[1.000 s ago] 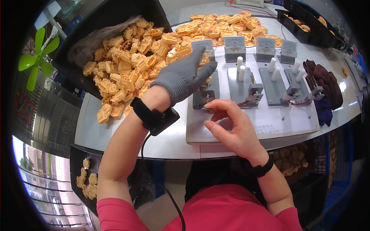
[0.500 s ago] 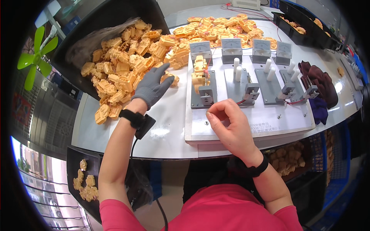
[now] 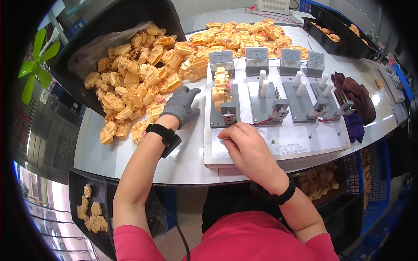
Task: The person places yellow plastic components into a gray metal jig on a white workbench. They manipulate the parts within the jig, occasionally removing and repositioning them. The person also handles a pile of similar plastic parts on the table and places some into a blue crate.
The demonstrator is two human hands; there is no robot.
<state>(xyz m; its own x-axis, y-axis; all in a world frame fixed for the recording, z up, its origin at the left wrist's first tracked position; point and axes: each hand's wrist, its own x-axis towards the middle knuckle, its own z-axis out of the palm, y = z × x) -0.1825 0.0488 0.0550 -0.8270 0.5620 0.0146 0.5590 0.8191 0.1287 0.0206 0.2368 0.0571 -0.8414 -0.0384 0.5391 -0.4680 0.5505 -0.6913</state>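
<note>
My left hand (image 3: 180, 107), in a grey glove, is open beside the heap of yellow plastic toy parts (image 3: 130, 80). Its fingers are slightly bent and apart, with nothing visible in them. My bare right hand (image 3: 252, 152) is closed, with bent fingers, just in front of the leftmost grey test fixture (image 3: 224, 119). Whether anything is between its fingertips is hidden. A yellow toy part (image 3: 221, 89) stands on that fixture, against its grey block. The other fixtures (image 3: 266, 104) to the right carry white pegs (image 3: 264, 88) and no toy part.
Several panel meters (image 3: 257, 57) stand behind the fixtures on a white board (image 3: 235, 156). More yellow parts (image 3: 244, 35) cover the table behind. A black bin (image 3: 167, 13) lies tipped at left; black trays (image 3: 344, 43) stand at far right, beyond dark cloth (image 3: 359, 95).
My left hand has drawn nearer to me, its fingers less stretched. My right hand has moved slightly left and nearer to me beside the leftmost fixture. The whole view has shifted a little.
</note>
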